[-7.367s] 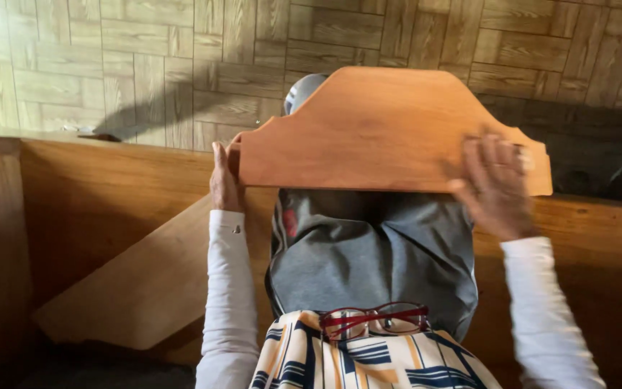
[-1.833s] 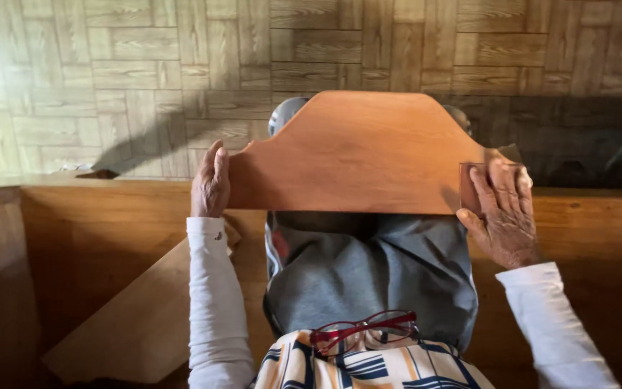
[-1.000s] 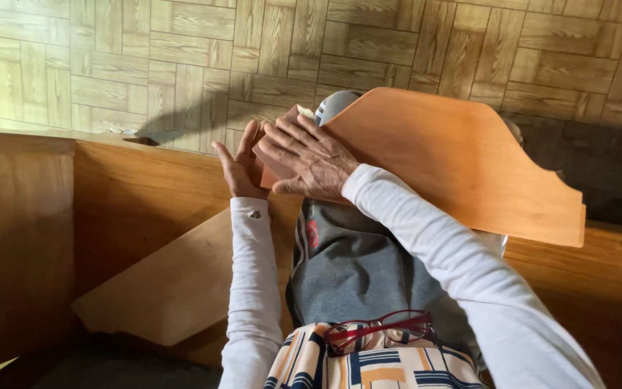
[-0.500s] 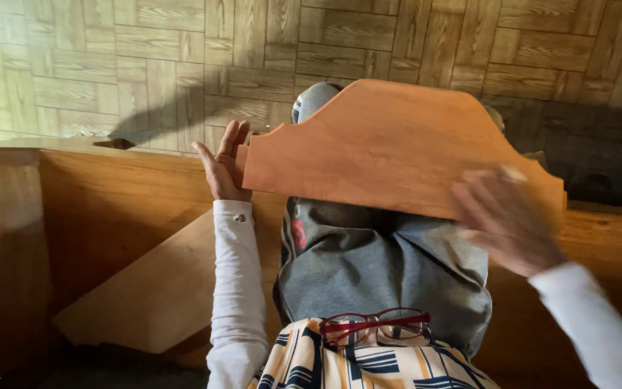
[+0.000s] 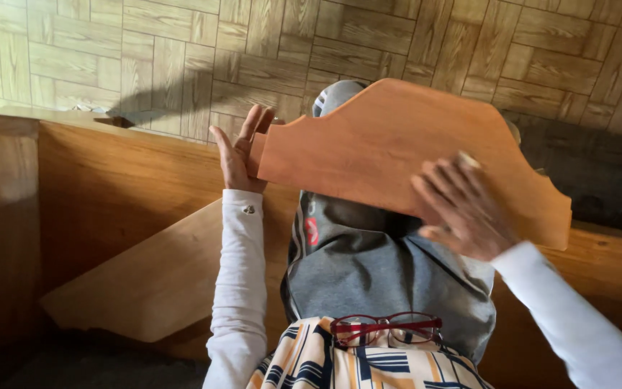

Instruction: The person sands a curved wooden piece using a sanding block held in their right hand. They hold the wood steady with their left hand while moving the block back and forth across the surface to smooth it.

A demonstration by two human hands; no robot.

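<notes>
The parquet floor [image 5: 145, 50] fills the upper part of the view, laid in pale wood blocks. Below it runs a long wooden frame rail [image 5: 131, 180], brown and glossy, with a slanted wooden board [image 5: 152, 288] leaning beneath it.

The shaped wooden panel [image 5: 397, 151] is the largest loose item. It is flat, orange-brown and smooth, with a straight lower edge and a contoured upper edge: a raised central hump and stepped shoulders at both ends. It is held in the air, tilted down toward the right, above the person's grey trousers [image 5: 383, 274] and in front of the rail.

The left hand [image 5: 239, 155] is at the panel's left end, fingers spread and open, the palm against the end edge; no closed grip is visible. The right hand [image 5: 462, 209] lies flat on the panel face near its right end, fingers extended, slightly blurred.

Red-framed glasses [image 5: 386, 328] hang on a patterned garment [image 5: 340, 364] at the bottom edge.
</notes>
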